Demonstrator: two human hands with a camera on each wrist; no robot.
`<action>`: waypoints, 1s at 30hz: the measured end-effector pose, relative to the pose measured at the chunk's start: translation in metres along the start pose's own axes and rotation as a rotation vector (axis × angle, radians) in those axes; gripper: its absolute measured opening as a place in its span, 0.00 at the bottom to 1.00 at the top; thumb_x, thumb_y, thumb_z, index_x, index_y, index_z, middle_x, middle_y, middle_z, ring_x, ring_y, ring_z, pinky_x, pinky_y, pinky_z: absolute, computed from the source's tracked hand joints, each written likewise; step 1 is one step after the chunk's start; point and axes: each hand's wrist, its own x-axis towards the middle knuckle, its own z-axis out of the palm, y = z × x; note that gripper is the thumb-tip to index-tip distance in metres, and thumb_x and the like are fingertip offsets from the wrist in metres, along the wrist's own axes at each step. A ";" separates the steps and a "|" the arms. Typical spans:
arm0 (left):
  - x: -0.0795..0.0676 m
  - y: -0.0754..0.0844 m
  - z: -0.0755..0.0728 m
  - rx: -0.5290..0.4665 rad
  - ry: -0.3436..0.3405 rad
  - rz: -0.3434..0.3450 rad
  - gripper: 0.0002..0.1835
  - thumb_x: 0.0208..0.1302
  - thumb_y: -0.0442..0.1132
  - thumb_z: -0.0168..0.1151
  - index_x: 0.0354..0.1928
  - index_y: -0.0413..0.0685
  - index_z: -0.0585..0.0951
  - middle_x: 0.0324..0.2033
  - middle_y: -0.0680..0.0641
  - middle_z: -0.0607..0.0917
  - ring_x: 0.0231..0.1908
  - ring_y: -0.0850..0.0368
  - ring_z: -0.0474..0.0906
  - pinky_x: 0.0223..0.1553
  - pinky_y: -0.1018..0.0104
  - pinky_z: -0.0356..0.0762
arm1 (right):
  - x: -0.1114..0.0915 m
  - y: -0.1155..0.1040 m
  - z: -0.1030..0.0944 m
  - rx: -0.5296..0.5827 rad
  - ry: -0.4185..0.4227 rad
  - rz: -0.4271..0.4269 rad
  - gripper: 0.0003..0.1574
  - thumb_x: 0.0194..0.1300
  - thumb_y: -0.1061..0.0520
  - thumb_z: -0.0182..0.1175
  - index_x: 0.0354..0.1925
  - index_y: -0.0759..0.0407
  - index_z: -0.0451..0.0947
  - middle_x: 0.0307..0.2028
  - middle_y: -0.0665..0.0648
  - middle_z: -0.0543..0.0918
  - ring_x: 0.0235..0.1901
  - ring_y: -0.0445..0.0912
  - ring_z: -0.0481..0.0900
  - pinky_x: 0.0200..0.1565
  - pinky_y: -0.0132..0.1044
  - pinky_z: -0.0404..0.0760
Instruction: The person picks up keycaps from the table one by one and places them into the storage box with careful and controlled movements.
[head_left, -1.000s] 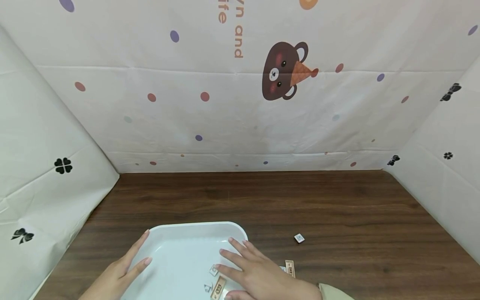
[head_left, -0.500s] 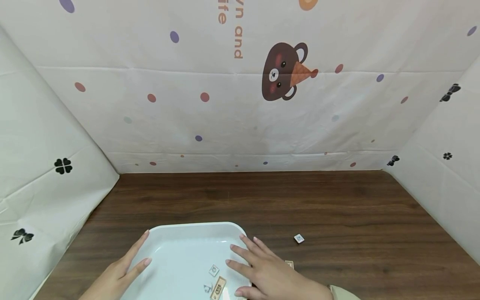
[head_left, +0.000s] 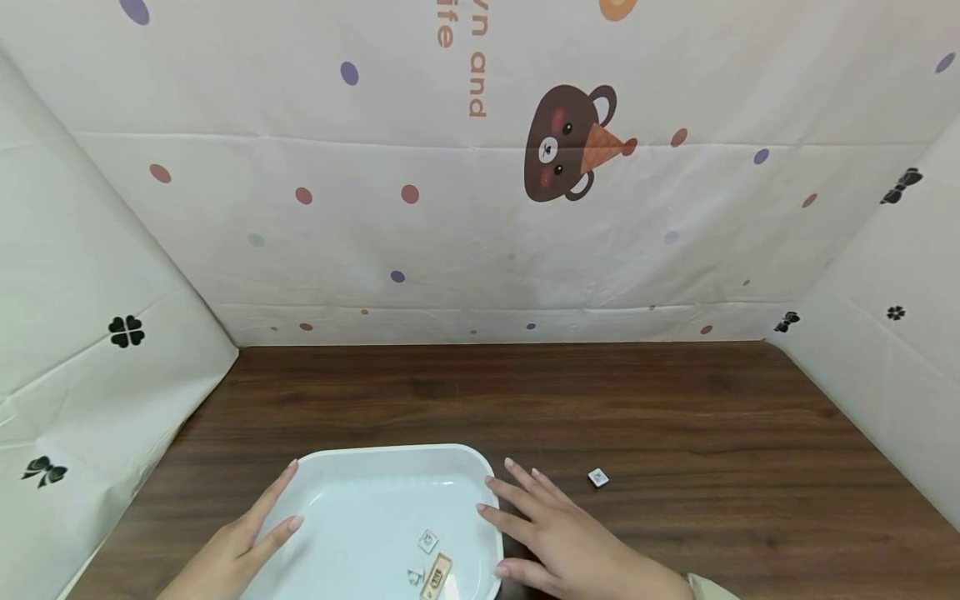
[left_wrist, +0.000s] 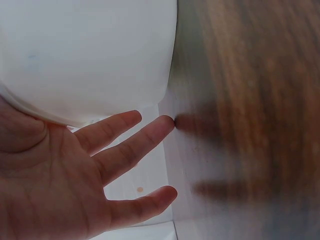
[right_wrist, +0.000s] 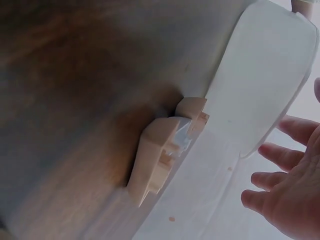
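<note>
A white tray (head_left: 360, 517) lies at the table's near side. My left hand (head_left: 225, 554) is at its left edge, fingers extended and thumb over the inside; in the left wrist view, that hand (left_wrist: 75, 170) has its fingers spread beside the tray wall. Over the right rim hovers my right hand (head_left: 577, 542), fingers spread and holding nothing. Inside the tray are a white square keycap (head_left: 427, 541), a long tan keycap (head_left: 437, 577) and a small tipped grey-white piece (head_left: 416, 576). The right wrist view shows tan keycaps (right_wrist: 152, 155) on the table beside the tray, with a pale one between.
A lone small white keycap (head_left: 597, 477) lies on the brown wooden table (head_left: 675, 417), right of the tray. White printed sheets (head_left: 375, 242) stand at the back and both sides of the table.
My right hand has moved rightward from over the tray to its right rim, now hiding the keycaps outside in the head view. My left hand and the tray have stayed in place.
</note>
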 end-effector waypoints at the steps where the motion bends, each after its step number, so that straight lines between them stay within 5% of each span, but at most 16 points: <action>1: 0.000 0.000 0.000 -0.001 -0.005 -0.003 0.35 0.70 0.50 0.45 0.72 0.54 0.43 0.66 0.35 0.55 0.55 0.32 0.66 0.45 0.37 0.68 | -0.001 0.001 0.000 -0.001 0.004 0.002 0.30 0.65 0.38 0.49 0.60 0.50 0.69 0.62 0.54 0.66 0.65 0.56 0.57 0.58 0.49 0.62; 9: 0.000 0.000 0.001 0.004 0.020 0.016 0.34 0.69 0.49 0.46 0.72 0.55 0.44 0.66 0.36 0.57 0.55 0.34 0.68 0.44 0.38 0.69 | -0.010 0.008 -0.003 -0.010 0.007 0.053 0.34 0.62 0.38 0.52 0.63 0.49 0.66 0.64 0.54 0.64 0.65 0.56 0.58 0.62 0.42 0.54; 16: -0.001 0.001 0.000 0.006 0.022 0.013 0.34 0.70 0.49 0.45 0.72 0.57 0.43 0.66 0.36 0.58 0.55 0.35 0.68 0.44 0.39 0.69 | -0.018 0.015 -0.010 0.163 -0.045 0.179 0.36 0.60 0.43 0.59 0.64 0.50 0.64 0.64 0.54 0.64 0.64 0.58 0.58 0.52 0.54 0.70; 30: 0.001 0.001 -0.001 -0.029 -0.013 -0.020 0.35 0.69 0.53 0.43 0.72 0.57 0.43 0.67 0.36 0.55 0.57 0.33 0.65 0.46 0.38 0.67 | -0.033 0.034 -0.014 0.317 0.022 0.212 0.33 0.60 0.50 0.60 0.62 0.55 0.66 0.58 0.57 0.70 0.59 0.55 0.67 0.50 0.46 0.74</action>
